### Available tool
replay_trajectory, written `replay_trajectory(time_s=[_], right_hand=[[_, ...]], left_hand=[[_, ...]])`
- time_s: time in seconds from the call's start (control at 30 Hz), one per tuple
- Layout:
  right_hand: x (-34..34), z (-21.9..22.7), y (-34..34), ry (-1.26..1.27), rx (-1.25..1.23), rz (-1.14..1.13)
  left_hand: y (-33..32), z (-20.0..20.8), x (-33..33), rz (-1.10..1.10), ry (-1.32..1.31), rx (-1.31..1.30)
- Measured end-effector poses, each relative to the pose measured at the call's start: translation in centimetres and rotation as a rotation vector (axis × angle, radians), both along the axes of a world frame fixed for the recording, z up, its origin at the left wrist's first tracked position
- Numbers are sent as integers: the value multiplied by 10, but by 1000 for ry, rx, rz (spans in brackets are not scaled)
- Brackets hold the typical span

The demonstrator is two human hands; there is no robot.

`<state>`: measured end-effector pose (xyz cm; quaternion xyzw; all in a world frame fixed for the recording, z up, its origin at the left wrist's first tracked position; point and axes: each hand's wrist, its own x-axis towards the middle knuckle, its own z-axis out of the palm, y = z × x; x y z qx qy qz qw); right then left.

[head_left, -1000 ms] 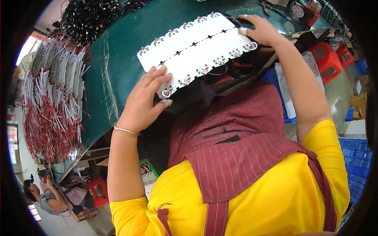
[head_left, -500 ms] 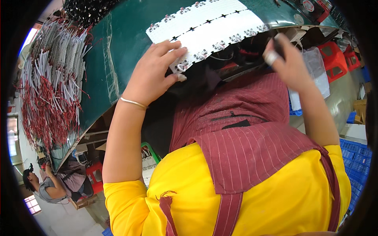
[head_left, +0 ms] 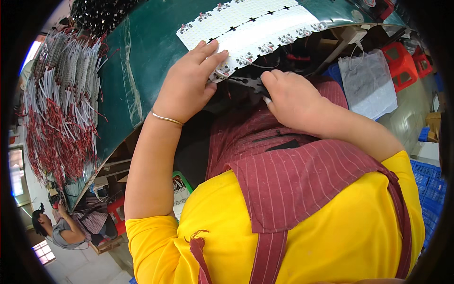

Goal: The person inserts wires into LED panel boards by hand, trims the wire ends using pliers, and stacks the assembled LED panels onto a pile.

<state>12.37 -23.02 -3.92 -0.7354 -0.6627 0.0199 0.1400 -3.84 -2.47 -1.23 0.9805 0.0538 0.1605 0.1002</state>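
A white circuit-board panel (head_left: 257, 35) lies along the near edge of the green table, part of it overhanging. A row of black cross-shaped gaps runs down its middle, and small components with short wires line its long edges. My left hand (head_left: 187, 78) grips its near left corner, fingers spread over the top and thumb at the edge. Just below that edge, my right hand (head_left: 295, 97) is closed around a grey metal tool that looks like pliers (head_left: 250, 83). The tool's tip points toward the panel's left corner; whether it touches is unclear. My palm hides its handles.
Bundles of white and red wires (head_left: 61, 109) hang over the left part of the green table (head_left: 113, 90). Red stools (head_left: 399, 66) and blue crates (head_left: 428, 189) stand right, near a clear plastic bag (head_left: 369, 83). Another person (head_left: 66, 227) sits at far left.
My right hand has swung left from the panel's right end, bringing the tool to the left corner. My left hand stays on the panel, which has barely moved.
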Motion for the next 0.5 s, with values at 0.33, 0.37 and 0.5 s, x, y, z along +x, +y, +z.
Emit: replay_trajectory(time_s=[0.33, 0.37, 0.5], right_hand=[[3, -15, 43, 1, -218, -58], [6, -16, 38, -2, -217, -61], [22, -20, -11, -25, -62, -102]], left_hand=[[-1, -5, 2, 6, -58, 143], [0, -5, 2, 2, -60, 131], [-2, -5, 1, 13, -105, 82]])
